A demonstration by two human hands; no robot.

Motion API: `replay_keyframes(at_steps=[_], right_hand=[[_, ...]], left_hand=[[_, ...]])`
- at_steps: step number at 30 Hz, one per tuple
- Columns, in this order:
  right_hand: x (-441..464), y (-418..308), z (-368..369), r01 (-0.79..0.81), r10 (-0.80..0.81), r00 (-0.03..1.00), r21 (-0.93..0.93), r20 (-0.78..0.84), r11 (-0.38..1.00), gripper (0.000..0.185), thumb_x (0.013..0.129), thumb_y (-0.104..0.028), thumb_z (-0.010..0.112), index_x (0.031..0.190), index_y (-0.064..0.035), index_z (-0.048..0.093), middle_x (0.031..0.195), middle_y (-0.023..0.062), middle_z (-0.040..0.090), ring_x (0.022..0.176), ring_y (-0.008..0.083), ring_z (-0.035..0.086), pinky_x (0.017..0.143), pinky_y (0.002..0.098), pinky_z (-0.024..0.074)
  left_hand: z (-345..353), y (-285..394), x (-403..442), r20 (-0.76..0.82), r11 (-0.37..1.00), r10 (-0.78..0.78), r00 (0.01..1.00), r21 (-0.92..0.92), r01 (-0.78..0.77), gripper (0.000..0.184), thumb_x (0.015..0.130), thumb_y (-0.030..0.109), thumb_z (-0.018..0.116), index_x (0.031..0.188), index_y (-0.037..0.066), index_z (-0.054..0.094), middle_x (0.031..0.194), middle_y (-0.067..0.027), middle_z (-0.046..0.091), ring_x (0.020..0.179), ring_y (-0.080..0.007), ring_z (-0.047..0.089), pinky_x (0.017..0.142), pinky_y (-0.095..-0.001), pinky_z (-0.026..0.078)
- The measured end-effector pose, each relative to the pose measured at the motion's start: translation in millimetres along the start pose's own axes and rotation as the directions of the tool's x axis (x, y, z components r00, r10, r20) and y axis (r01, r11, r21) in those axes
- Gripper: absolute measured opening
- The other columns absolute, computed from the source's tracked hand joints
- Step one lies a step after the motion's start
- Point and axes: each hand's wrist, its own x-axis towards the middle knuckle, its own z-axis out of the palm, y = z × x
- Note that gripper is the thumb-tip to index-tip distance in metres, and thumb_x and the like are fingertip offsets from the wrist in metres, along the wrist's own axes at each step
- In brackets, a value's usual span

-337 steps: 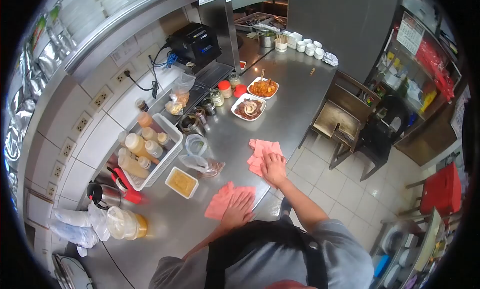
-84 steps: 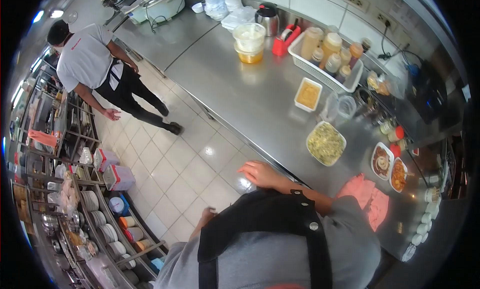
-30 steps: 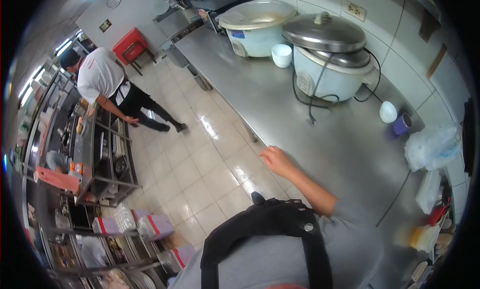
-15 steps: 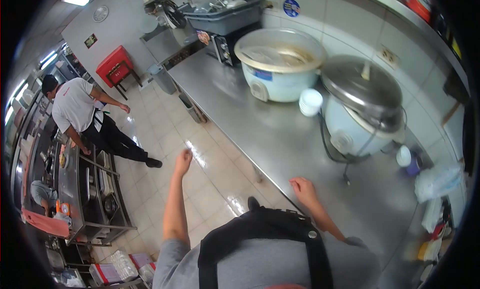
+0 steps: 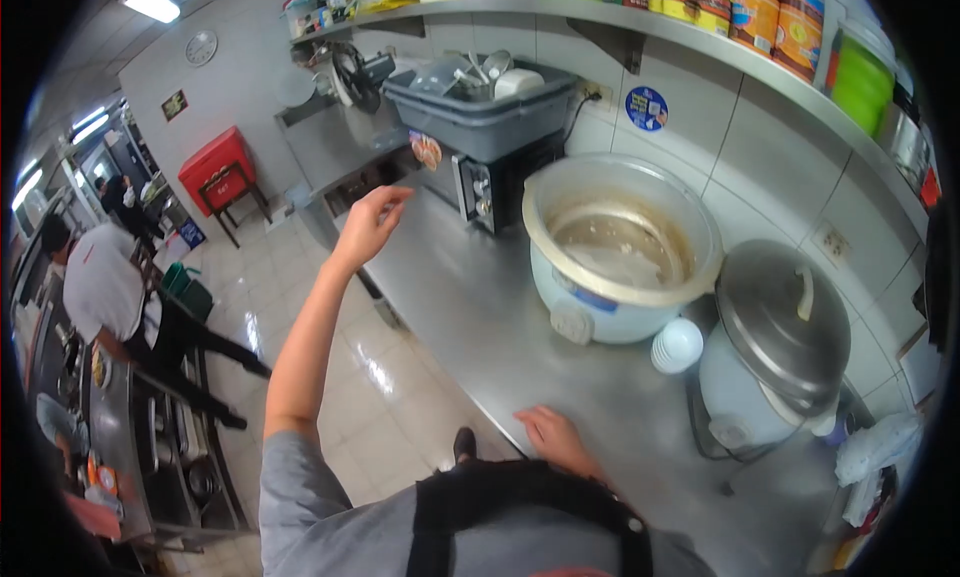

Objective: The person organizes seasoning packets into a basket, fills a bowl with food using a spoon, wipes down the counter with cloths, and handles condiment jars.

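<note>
My left hand (image 5: 372,227) is raised over the left edge of the steel counter (image 5: 455,307), fingers loosely stretched and holding nothing. Low above or on the counter's front edge is my right hand (image 5: 552,437), also empty, its fingers partly extended; I cannot tell if it touches the metal. Beyond my hands stands a large uncovered rice cooker (image 5: 575,302), with whitish residue and a brownish stain inside. A small stack of white cups (image 5: 677,346) sits beside it. To the right is a second rice cooker (image 5: 740,402) under a metal lid (image 5: 785,322), its cord lying on the counter.
A grey tub (image 5: 490,117) of utensils and dishes rests on a black oven (image 5: 490,187). Cans and jars line the wall shelf (image 5: 480,5). At left a co-worker (image 5: 105,287) leans over a steel workbench (image 5: 130,437). A red cooler (image 5: 217,170) stands farther back.
My view has shifted closer to the open cooker and the tub. My left hand has risen forward to the counter and its fingers have opened. The co-worker now leans lower.
</note>
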Motion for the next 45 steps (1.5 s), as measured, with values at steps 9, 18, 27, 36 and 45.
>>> replay_keyframes(at_steps=[9, 18, 27, 36, 45], right_hand=[[-6, 11, 24, -0.536, 0.427, 0.718, -0.044, -0.55, 0.843, 0.013, 0.09, -0.009, 0.062, 0.1, -0.0065, 0.07, 0.091, 0.0144, 0.069, 0.083, 0.0342, 0.067, 0.073, 0.0411, 0.0537], [23, -39, 87, -0.79, 0.556, 0.335, 0.095, -0.761, 0.606, 0.016, 0.089, -0.004, 0.06, 0.099, -0.0061, 0.072, 0.088, 0.0148, 0.069, 0.077, 0.0318, 0.067, 0.068, 0.0395, 0.053], [-24, -71, 138, -0.86, 0.606, 0.161, 0.19, -0.779, 0.473, 0.019, 0.088, 0.001, 0.058, 0.099, -0.0044, 0.071, 0.09, 0.0142, 0.07, 0.077, 0.0296, 0.069, 0.067, 0.038, 0.0542], [-101, -97, 172, -0.852, 0.646, 0.025, 0.322, -0.763, 0.413, 0.02, 0.089, 0.002, 0.056, 0.1, -0.0033, 0.071, 0.089, 0.0154, 0.07, 0.08, 0.0286, 0.07, 0.066, 0.0364, 0.0542], [-152, -178, 83, -0.793, 0.435, 0.275, 0.053, -0.858, 0.606, 0.016, 0.092, -0.003, 0.058, 0.101, -0.0023, 0.071, 0.096, 0.0185, 0.069, 0.089, 0.0367, 0.066, 0.077, 0.0409, 0.0525]], left_hand=[[89, -122, 325, -0.065, 0.983, 0.112, 0.992, -0.141, -0.12, 0.026, 0.089, 0.013, 0.062, 0.112, 0.004, 0.069, 0.104, -0.0169, 0.073, 0.095, -0.0289, 0.072, 0.085, -0.038, 0.055], [226, -238, 470, 0.244, 0.943, 0.176, 0.954, 0.235, -0.234, 0.041, 0.074, 0.013, 0.075, 0.114, 0.012, 0.071, 0.115, -0.0214, 0.07, 0.113, -0.037, 0.064, 0.099, -0.0432, 0.05], [164, -214, 493, -0.113, 0.973, 0.221, 0.969, 0.096, -0.211, 0.031, 0.075, 0.02, 0.076, 0.102, 0.008, 0.065, 0.094, -0.023, 0.07, 0.092, -0.0414, 0.068, 0.084, -0.0461, 0.054], [31, -89, 230, -0.617, 0.928, 0.153, 0.772, -0.18, -0.327, 0.022, 0.087, 0.0, 0.068, 0.108, 0.005, 0.065, 0.108, -0.0122, 0.068, 0.101, -0.0224, 0.066, 0.084, -0.032, 0.054], [127, 112, -63, -0.015, -0.006, -0.162, 0.987, -1.0, -0.016, 0.015, 0.096, 0.0, 0.061, 0.11, 0.002, 0.055, 0.128, -0.0185, 0.059, 0.118, -0.0242, 0.06, 0.104, -0.0385, 0.051]])
